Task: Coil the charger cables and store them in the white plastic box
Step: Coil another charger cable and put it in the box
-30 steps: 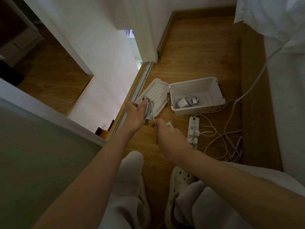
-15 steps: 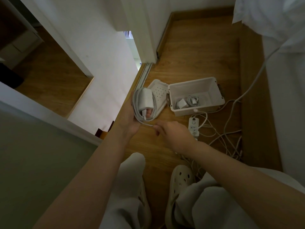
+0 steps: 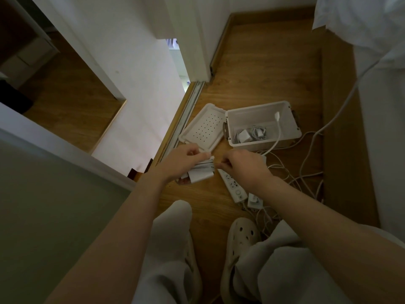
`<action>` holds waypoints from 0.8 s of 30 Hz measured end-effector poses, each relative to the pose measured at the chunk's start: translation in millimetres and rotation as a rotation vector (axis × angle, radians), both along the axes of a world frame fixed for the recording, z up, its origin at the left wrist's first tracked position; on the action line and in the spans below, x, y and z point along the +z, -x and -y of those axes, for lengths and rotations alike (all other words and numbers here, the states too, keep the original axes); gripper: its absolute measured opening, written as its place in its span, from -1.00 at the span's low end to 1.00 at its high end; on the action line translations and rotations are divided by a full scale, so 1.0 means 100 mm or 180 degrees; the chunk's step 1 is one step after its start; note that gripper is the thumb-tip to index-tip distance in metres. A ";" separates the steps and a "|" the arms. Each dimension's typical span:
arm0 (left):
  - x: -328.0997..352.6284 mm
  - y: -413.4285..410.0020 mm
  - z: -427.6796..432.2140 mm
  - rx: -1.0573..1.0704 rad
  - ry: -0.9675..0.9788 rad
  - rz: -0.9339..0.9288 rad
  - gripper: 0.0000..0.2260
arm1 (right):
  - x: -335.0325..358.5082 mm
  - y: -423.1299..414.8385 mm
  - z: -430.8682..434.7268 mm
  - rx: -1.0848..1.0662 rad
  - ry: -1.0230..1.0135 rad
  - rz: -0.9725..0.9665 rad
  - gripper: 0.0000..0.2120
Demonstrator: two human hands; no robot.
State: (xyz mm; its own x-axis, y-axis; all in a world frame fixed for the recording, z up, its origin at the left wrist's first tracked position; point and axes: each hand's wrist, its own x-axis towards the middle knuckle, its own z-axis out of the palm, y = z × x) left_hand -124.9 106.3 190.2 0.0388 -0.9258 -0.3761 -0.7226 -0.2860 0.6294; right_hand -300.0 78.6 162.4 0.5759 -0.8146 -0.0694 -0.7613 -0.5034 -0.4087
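Fingers (image 3: pixel 198 150) around coiled charger (image 3: pixel 201 175)

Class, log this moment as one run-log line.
left hand: holds charger | right hand: pinches its cable | white box: open, stored charger inside

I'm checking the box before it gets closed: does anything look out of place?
Yes. An uncoiled white cable drapes over the front wall of the white plastic box, its plug end inside and the rest trailing onto the floor. A closing lid would likely pinch it.
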 end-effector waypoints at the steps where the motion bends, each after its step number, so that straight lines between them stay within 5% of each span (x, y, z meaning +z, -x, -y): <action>1: -0.01 0.01 -0.01 0.0001 -0.0043 0.0089 -0.67 | -0.01 0.00 0.00 -0.0035 0.0086 -0.0085 -0.71; 8: -0.12 -0.02 -0.04 0.0340 0.0250 0.0836 -0.76 | 0.00 -0.01 0.02 -0.0151 0.0218 -0.0111 -0.71; 13: -0.28 -0.12 0.01 0.1023 0.0269 0.1272 -0.59 | 0.10 -0.15 -0.18 0.0423 0.0148 0.0185 -0.73; 19: -0.23 -0.02 0.12 0.2537 0.0074 -0.0310 -0.57 | 0.07 -0.24 -0.41 0.0872 0.0366 0.0444 -0.77; 22: -0.19 0.03 0.15 0.2670 0.0072 -0.1150 -0.51 | 0.10 -0.25 -0.44 0.0881 0.0339 0.0663 -0.72; 24: -0.14 0.08 0.12 0.2469 0.0172 -0.1865 -0.65 | 0.10 -0.25 -0.46 0.0895 0.0349 0.0739 -0.66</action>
State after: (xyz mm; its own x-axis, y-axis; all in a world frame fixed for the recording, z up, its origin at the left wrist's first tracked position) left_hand -133.4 94.5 176.5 0.4655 -0.7386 -0.4877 0.0862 -0.5105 0.8555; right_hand -274.8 124.4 172.4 0.7681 -0.6179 0.1681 -0.4806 -0.7298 -0.4862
